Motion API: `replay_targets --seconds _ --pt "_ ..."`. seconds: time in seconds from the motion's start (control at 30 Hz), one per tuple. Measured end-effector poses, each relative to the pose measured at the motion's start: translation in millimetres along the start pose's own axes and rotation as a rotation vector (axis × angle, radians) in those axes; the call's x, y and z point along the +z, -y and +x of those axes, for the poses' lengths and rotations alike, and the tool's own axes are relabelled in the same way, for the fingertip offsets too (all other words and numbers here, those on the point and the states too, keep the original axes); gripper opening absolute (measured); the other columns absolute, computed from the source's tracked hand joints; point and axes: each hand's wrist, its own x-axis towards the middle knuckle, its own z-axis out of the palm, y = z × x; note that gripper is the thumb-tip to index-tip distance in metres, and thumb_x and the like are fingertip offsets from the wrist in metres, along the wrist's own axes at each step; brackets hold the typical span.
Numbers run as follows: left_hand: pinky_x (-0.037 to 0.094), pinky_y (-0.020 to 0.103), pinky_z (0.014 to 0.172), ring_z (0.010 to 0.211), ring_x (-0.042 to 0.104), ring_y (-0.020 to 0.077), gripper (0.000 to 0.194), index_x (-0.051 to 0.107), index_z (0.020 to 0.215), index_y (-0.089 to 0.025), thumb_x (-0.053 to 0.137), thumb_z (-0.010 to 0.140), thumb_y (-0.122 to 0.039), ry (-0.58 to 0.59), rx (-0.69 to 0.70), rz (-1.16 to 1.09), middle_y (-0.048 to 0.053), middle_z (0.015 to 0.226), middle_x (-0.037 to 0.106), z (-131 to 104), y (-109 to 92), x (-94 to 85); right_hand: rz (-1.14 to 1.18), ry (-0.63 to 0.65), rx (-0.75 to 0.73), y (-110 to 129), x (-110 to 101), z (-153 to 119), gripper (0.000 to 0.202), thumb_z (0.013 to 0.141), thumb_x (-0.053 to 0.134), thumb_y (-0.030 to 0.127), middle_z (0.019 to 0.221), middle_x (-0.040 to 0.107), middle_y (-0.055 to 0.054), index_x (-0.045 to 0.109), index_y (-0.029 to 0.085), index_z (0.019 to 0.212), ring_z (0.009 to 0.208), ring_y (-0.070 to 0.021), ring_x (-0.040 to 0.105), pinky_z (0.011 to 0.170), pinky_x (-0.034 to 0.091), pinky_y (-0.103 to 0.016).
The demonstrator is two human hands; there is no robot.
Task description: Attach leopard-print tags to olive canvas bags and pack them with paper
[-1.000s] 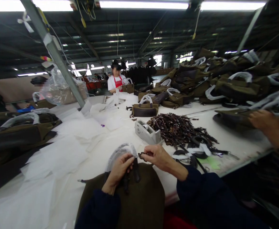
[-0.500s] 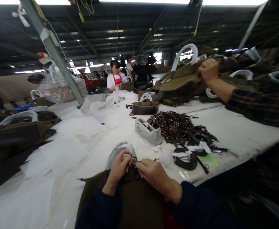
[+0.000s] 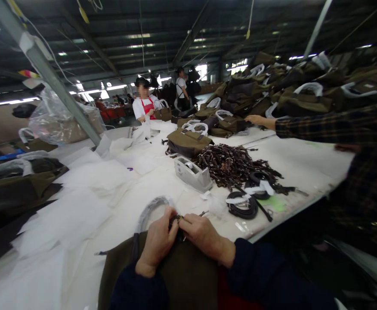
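Note:
An olive bag (image 3: 188, 271) with a handle (image 3: 145, 211) wrapped in clear film stands close in front of me. At its top edge, beside the handle, my left hand (image 3: 159, 239) pinches a small dark piece with a metal clasp (image 3: 176, 218). The fingers of my right hand (image 3: 204, 237) close on the same clasp from the other side, and the fingertips of both hands nearly meet. How the clasp joins the bag is hidden by my fingers. A thin dark strap end sticks out at the bag's left corner.
Beyond my hands are a grey tape dispenser (image 3: 193, 174), a heap of dark brown straps (image 3: 236, 163) and coiled black straps (image 3: 243, 206). White paper sheets (image 3: 75, 206) cover the left side. Bags (image 3: 304, 101) pile up at the right, where a co-worker's hand (image 3: 261, 121) reaches in.
The co-worker's hand has let go of a bag, which now lies behind the tape dispenser, and has moved back towards the pile. My hands stay at the clasp; my view has shifted slightly right.

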Motion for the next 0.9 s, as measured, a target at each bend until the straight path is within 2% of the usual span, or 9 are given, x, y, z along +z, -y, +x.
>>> replay_targets --seconds 0.17,0.33,0.4,0.47,0.53,0.6,0.73,0.8,0.9 --pt "0.038 0.031 0.07 0.07 0.058 0.0218 0.001 0.058 0.086 -0.025 0.059 0.086 -0.025 0.006 -0.024 -0.041 0.0 0.073 0.062 5 2 -0.6 -0.012 -0.054 -0.07 0 -1 -3 0.017 0.098 0.048 0.02 0.078 0.057 -0.002 0.059 0.018 0.085 0.073 -0.015 0.051 0.064 0.039 -0.026" --pt "0.039 0.025 0.059 0.06 0.052 0.016 0.012 0.057 0.083 -0.022 0.061 0.087 -0.033 0.093 -0.128 -0.215 -0.004 0.062 0.056 9 9 -0.8 -0.004 -0.026 -0.228 7 -5 -1 0.017 0.098 0.043 0.014 0.083 0.058 -0.004 0.059 0.016 0.091 0.079 -0.0161 0.051 0.072 0.044 -0.027" --pt "0.038 0.024 0.058 0.059 0.051 0.0143 0.014 0.057 0.085 -0.022 0.067 0.082 -0.031 0.116 -0.173 -0.239 -0.005 0.06 0.056 9 14 0.0 0.028 0.001 -0.292 11 -4 1 0.019 0.098 0.042 0.013 0.085 0.059 -0.005 0.059 0.016 0.088 0.082 -0.0162 0.052 0.077 0.045 -0.026" --pt "0.038 0.023 0.058 0.06 0.051 0.0132 0.016 0.056 0.088 -0.021 0.069 0.08 -0.029 0.122 -0.192 -0.25 -0.006 0.061 0.056 9 18 0.5 0.092 0.017 -0.293 14 -4 3 0.018 0.097 0.044 0.015 0.087 0.06 -0.005 0.059 0.016 0.086 0.085 -0.0164 0.053 0.078 0.046 -0.026" --pt "0.04 0.023 0.06 0.062 0.053 0.0131 0.017 0.055 0.091 -0.021 0.067 0.083 -0.03 0.143 -0.203 -0.275 -0.005 0.064 0.058 7 19 0.1 0.213 0.028 -0.238 15 -8 3 0.013 0.095 0.05 0.023 0.093 0.06 -0.007 0.06 0.017 0.089 0.088 -0.0169 0.055 0.079 0.047 -0.026" --pt "0.042 0.023 0.062 0.066 0.057 0.0138 0.019 0.053 0.096 -0.022 0.064 0.086 -0.034 0.166 -0.217 -0.324 -0.003 0.071 0.063 5 20 -0.7 0.384 0.026 -0.105 14 -18 2 0.013 0.094 0.054 0.028 0.097 0.061 -0.007 0.061 0.017 0.097 0.09 -0.0165 0.056 0.081 0.047 -0.026" --pt "0.043 0.023 0.064 0.072 0.06 0.0145 0.026 0.048 0.1 -0.023 0.064 0.087 -0.039 0.163 -0.257 -0.378 0.0 0.082 0.068 2 21 -1.0 0.612 -0.011 0.27 9 -38 4 0.009 0.095 0.05 0.018 0.092 0.061 -0.003 0.059 0.018 0.098 0.085 -0.0136 0.056 0.078 0.044 -0.024" --pt "0.043 0.023 0.063 0.071 0.06 0.0144 0.027 0.047 0.098 -0.024 0.065 0.087 -0.04 0.157 -0.262 -0.362 -0.001 0.08 0.067 1 22 -0.3 0.63 0.022 0.345 5 -38 7 0.006 0.091 0.054 0.015 0.086 0.06 0.0 0.058 0.018 0.093 0.079 -0.013 0.054 0.073 0.042 -0.023" --pt "0.042 0.023 0.062 0.069 0.059 0.0146 0.026 0.048 0.093 -0.023 0.067 0.085 -0.039 0.151 -0.253 -0.352 -0.001 0.077 0.067 0 22 -0.4 0.577 0.063 0.377 0 -21 13 0.009 0.084 0.06 0.011 0.08 0.057 0.001 0.057 0.018 0.089 0.072 -0.0126 0.051 0.068 0.04 -0.023"
